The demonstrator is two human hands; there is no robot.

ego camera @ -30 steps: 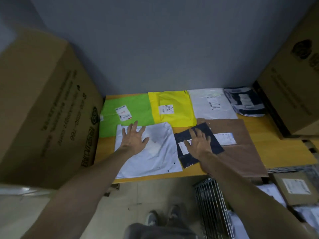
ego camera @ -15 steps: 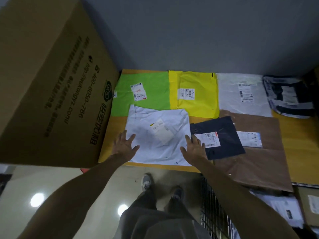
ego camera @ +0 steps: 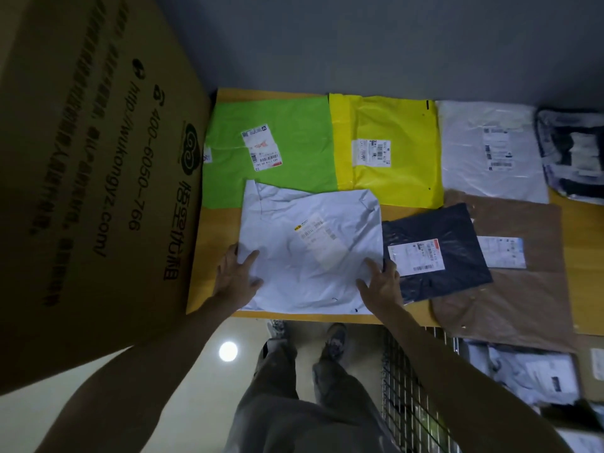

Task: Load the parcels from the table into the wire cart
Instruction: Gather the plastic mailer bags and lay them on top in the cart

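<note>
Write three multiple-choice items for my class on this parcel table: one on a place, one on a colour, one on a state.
1. Where does the navy parcel lie?
A. partly on the brown parcel
B. in the cart
C. on the green parcel

2. What colour is the parcel between the green one and the far white one?
A. red
B. yellow
C. black

3. What are the hands doing?
A. hanging clear of the table
B. both on the navy parcel
C. gripping the near white parcel at its left and right edges

Answers: 1 A, it overlaps the brown one's left part. 2 B, the yellow parcel sits there. 3 C, left hand and right hand flank it, thumbs on top.
</note>
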